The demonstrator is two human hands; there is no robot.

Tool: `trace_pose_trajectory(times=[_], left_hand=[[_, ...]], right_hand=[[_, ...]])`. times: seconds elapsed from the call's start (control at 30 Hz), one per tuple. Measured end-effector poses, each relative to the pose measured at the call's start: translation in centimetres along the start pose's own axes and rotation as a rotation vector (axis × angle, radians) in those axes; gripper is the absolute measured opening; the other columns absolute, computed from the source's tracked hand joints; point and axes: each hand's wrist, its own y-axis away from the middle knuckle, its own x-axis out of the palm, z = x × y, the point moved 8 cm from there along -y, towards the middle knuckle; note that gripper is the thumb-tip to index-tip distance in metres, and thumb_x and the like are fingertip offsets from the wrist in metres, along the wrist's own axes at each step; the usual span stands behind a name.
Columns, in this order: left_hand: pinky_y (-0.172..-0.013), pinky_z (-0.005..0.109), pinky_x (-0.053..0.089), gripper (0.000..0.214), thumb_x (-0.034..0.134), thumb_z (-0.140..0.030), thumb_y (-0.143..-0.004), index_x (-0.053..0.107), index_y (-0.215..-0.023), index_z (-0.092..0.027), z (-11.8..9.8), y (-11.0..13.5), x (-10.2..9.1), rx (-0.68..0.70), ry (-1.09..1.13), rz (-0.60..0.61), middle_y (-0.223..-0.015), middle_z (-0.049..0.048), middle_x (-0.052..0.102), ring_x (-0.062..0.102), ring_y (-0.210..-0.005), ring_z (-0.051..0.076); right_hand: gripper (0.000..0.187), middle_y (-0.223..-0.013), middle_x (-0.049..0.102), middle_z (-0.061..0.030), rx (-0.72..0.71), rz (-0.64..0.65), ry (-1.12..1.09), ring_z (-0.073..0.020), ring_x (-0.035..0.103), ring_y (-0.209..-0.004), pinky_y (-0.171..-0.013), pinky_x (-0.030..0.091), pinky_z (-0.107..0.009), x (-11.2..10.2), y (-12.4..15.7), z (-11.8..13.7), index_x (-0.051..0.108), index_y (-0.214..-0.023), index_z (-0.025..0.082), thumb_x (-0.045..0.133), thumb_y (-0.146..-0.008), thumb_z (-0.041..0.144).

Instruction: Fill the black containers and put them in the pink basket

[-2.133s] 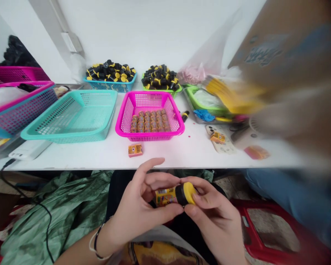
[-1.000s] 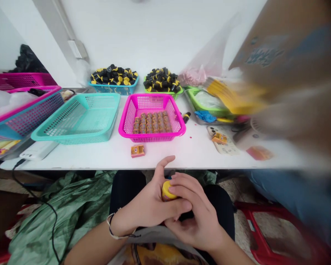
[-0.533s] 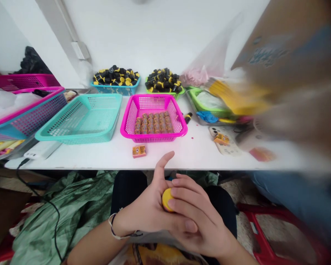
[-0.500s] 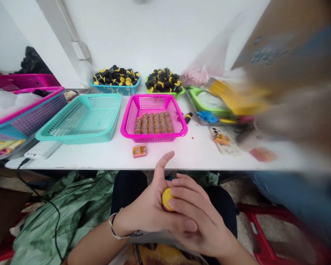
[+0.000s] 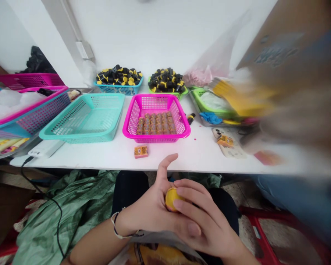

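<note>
Looking down from your head camera, you have a round yellow cap [image 5: 172, 198] held tight between your left hand [image 5: 150, 217] and your right hand [image 5: 206, 221], above your dark trousers [image 5: 127, 187]. Your fingers hide whatever lies under the cap. If your grip gets loose, the smooth cap could slip and drop. On the white surface [image 5: 99, 158], a bright pink plastic basket [image 5: 154, 96] holds neat rows of small orange rolls [image 5: 156, 123]. A bump from your arm could knock the little orange box [image 5: 141, 151] off the edge.
</note>
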Motion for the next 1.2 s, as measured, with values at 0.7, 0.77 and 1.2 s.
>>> trace_pose_trajectory(times=[0.7, 0.77, 1.2], left_hand=[[-0.056, 0.014, 0.039, 0.116, 0.086, -0.031, -0.082, 0.000, -0.160, -0.032, 0.3, -0.4, -0.1, -0.044, -0.097, -0.027, -0.068, -0.0123, 0.053, 0.044, -0.054, 0.004], [-0.055, 0.013, 0.039, 0.118, 0.087, -0.029, -0.081, -0.001, -0.160, -0.032, 0.1, -0.3, -0.1, -0.018, -0.097, -0.030, -0.070, -0.0114, 0.055, 0.046, -0.054, 0.004], [-0.058, 0.013, 0.046, 0.120, 0.089, -0.018, -0.076, 0.004, -0.159, -0.037, -1.0, 0.0, 0.5, 0.045, -0.105, -0.003, -0.089, -0.0031, 0.069, 0.059, -0.061, 0.005]], right_hand=[[0.048, -0.119, 0.066, -0.0137, 0.155, -0.031, 0.005, -0.0239, 0.067, -0.112, -0.096, 0.064, -0.034, -0.5, 0.3, -1.1, 0.058, -0.127, 0.015, 0.071, -0.081, 0.008], [0.048, -0.117, 0.068, -0.0133, 0.129, -0.029, -0.024, -0.0253, 0.068, -0.112, -0.095, 0.064, -0.038, -0.4, 0.2, -1.0, 0.058, -0.126, 0.016, 0.070, -0.081, 0.007], [0.042, -0.116, 0.070, -0.0138, 0.015, 0.015, -0.053, -0.0286, 0.061, -0.128, -0.103, 0.061, -0.046, -0.3, 0.2, -0.1, 0.062, -0.124, 0.012, 0.066, -0.083, 0.004]])
